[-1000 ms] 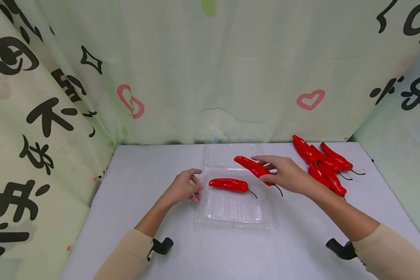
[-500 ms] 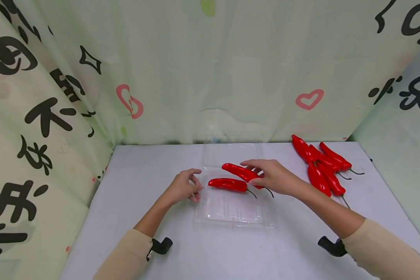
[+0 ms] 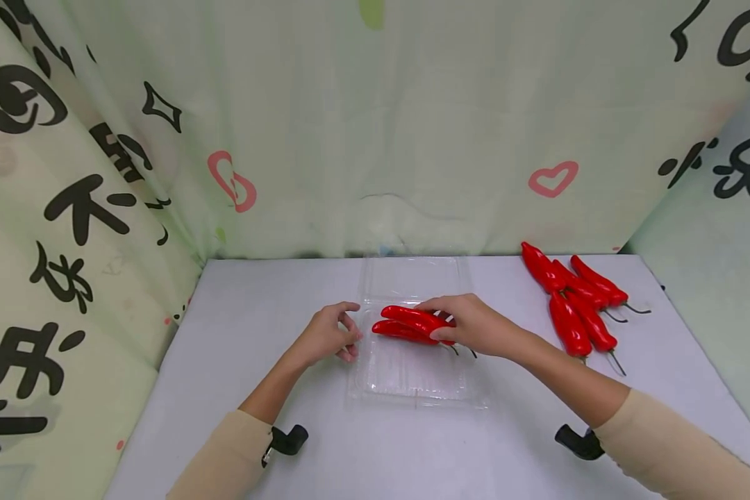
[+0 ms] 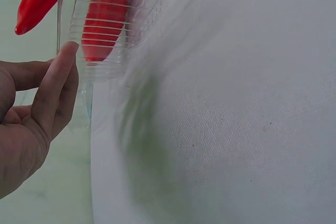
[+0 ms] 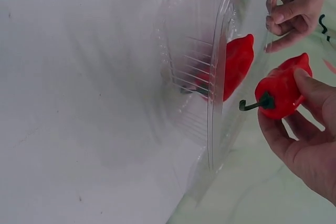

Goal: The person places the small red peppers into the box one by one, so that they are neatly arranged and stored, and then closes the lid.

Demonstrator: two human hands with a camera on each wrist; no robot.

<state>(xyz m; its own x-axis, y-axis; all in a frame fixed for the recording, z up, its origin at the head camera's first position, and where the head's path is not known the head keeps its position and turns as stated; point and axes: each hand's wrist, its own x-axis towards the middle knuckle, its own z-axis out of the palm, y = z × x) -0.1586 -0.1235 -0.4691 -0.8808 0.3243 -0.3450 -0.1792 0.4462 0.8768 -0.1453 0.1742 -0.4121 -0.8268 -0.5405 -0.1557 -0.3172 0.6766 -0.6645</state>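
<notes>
My right hand [image 3: 475,325] pinches a red chili pepper [image 5: 282,90] near its stem end, thumb on one side and fingers on the other. That pepper is over the clear plastic clamshell box [image 3: 412,378], just above and behind another red pepper [image 3: 400,331] lying inside. In the right wrist view the held pepper is above the box's rim, its green stem pointing out. My left hand [image 3: 331,335] is at the box's left side, fingers loosely bent. In the left wrist view a fingertip [image 4: 71,48] touches the ribbed plastic wall, and the inner pepper [image 4: 105,22] shows through it.
Several red peppers [image 3: 571,326] lie in a loose pile at the table's back right. The box's lid [image 3: 415,278] is folded back toward the curtain [image 3: 375,139] behind the white table [image 3: 269,292]. Printed curtain also hangs along the left and right sides.
My right hand has carried the held pepper left and down, from the box's right side to close above the pepper inside. My left hand has stayed at the box's left side.
</notes>
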